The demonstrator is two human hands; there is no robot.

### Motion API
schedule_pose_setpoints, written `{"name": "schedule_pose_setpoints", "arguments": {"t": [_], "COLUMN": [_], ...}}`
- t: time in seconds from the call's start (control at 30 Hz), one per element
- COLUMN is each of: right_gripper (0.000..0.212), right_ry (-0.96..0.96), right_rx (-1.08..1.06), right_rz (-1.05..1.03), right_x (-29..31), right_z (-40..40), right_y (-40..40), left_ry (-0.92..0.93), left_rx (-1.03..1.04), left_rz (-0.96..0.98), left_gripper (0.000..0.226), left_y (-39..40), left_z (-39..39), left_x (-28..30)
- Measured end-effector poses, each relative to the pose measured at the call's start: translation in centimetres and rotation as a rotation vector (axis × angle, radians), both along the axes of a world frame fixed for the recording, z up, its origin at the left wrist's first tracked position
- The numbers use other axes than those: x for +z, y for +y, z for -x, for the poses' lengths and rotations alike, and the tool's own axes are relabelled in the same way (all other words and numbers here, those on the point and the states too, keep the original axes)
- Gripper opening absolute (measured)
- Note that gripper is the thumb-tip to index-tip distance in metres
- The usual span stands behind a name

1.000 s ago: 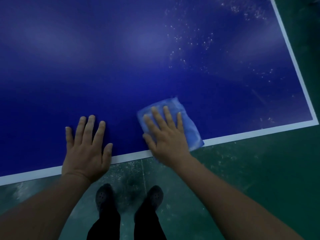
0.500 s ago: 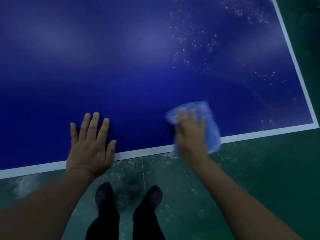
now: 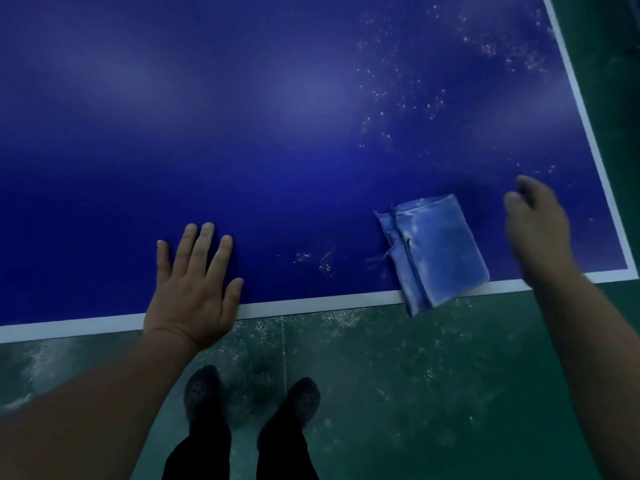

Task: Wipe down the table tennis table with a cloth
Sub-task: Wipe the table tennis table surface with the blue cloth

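Folded blue cloth (image 3: 434,252) is sitting loose on the bench (image 3: 242,133) with a corner hanging off the near edge, right hand (image 3: 536,230) off it holding nothing – so re-cover it flat-palmed and sweep toward those white specks (image 3: 398,98), left hand (image 3: 195,278) spread flat as a brace.

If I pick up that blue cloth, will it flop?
Probably. The cloth lies folded in soft layers, so it would likely droop and unfold. One corner overhangs the table edge, so a small push might slide it off.
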State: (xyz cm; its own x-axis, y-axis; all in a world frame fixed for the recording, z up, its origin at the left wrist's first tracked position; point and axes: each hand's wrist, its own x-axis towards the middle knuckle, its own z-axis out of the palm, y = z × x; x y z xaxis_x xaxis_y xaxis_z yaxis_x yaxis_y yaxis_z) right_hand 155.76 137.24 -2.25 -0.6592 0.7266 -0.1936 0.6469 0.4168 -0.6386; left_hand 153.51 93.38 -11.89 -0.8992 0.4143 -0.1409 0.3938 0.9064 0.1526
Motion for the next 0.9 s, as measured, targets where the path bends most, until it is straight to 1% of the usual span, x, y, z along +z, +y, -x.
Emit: {"name": "schedule_pose_setpoints", "arguments": {"t": [0.03,0.07,0.1,0.13,0.17,0.2,0.27,0.3,0.33,0.37,0.4,0.43,0.47,0.5,0.53,0.57,0.6,0.63,0.67,0.7,0.77,0.8,0.83,0.87,0.9], "right_gripper": [0.045,0.046,0.047,0.049,0.053,0.055,0.056,0.057,0.057,0.057,0.058,0.058,0.059,0.06,0.06,0.058,0.057,0.056,0.055,0.054,0.054,0.056,0.057,0.058,0.057], "right_ry": [-0.014,-0.082,-0.199,-0.329,-0.397,-0.39,-0.377,-0.374,-0.347,-0.3,-0.268,-0.253,-0.257,-0.278,-0.341,-0.387,-0.41,-0.414,-0.379,-0.297,-0.181,-0.172,-0.197,-0.22,-0.27], "right_rx": [0.137,0.334,0.528,0.65,0.662,0.573,0.296,0.218,0.252,0.394,0.615,0.85,1.001,1.001,0.854,0.6,0.363,0.216,0.206,0.337,0.876,1.105,1.223,1.187,1.037], "right_rz": [-0.131,-0.248,-0.344,-0.417,-0.454,-0.455,-0.42,-0.414,-0.432,-0.455,-0.47,-0.52,-0.562,-0.592,-0.597,-0.55,-0.46,-0.415,-0.425,-0.484,-0.586,-0.63,-0.671,-0.709,-0.716], "right_x": [-0.9,-2.3,-4.0,-5.7,-6.9,-7.7,-8.6,-8.9,-9.1,-9.3,-9.3,-9.5,-9.3,-8.9,-8.8,-8.6,-8.2,-8.0,-8.1,-8.6,-9.6,-9.7,-9.6,-9.5,-9.5], "right_z": [-0.1,-0.4,-0.9,-1.5,-1.7,-1.3,0.2,1.0,1.6,1.7,1.1,0.1,-0.6,-0.7,-0.5,-0.3,0.0,0.2,0.3,0.1,-1.2,-1.7,-1.4,-0.8,0.1], "right_y": [-1.2,-3.1,-5.0,-6.2,-7.0,-7.2,-7.6,-8.8,-10.7,-13.0,-14.8,-15.6,-14.6,-12.4,-10.0,-7.9,-6.9,-7.8,-10.5,-13.8,-19.9,-20.9,-20.2,-18.4,-16.6], "left_ry": [-0.002,-0.003,-0.004,-0.008,-0.013,-0.015,-0.019,-0.02,-0.02,-0.018,-0.018,-0.019,-0.021,-0.023,-0.025,-0.027,-0.037,-0.053,-0.073,-0.095,-0.102,-0.06,-0.001,0.047,0.075], "left_rx": [0.001,0.004,0.007,0.008,0.007,0.009,0.007,0.006,0.006,0.006,0.006,0.008,0.008,0.005,0.004,0.007,0.013,0.019,0.026,0.031,0.036,0.04,0.044,0.055,0.068], "left_rz": [-0.001,0.0,0.002,0.005,0.006,0.006,0.01,0.013,0.014,0.012,0.005,-0.007,-0.024,-0.047,-0.072,-0.101,-0.138,-0.187,-0.25,-0.321,-0.413,-0.407,-0.368,-0.313,-0.257], "left_gripper": [0.069,0.069,0.07,0.07,0.07,0.07,0.07,0.07,0.07,0.07,0.07,0.07,0.07,0.071,0.071,0.072,0.072,0.072,0.072,0.071,0.068,0.065,0.062,0.06,0.059], "left_y": [0.0,0.0,0.0,0.0,0.0,0.0,0.0,0.0,-0.1,-0.1,-0.2,-0.2,-0.3,-0.3,-0.3,-0.4,-0.4,-0.5,-0.5,-0.8,-2.2,-3.3,-4.6,-6.2,-7.7], "left_z": [0.0,0.0,0.0,-0.1,-0.1,-0.1,0.0,0.0,0.0,0.0,0.0,0.0,0.0,0.0,0.1,0.1,0.1,0.1,0.1,0.1,0.2,0.2,0.1,0.0,-0.1], "left_x": [0.0,0.1,0.1,0.1,0.1,0.1,0.1,0.1,0.1,0.1,0.2,0.2,0.2,0.3,0.3,0.4,0.6,0.8,1.1,1.4,2.1,2.3,2.3,2.3,2.2]}}
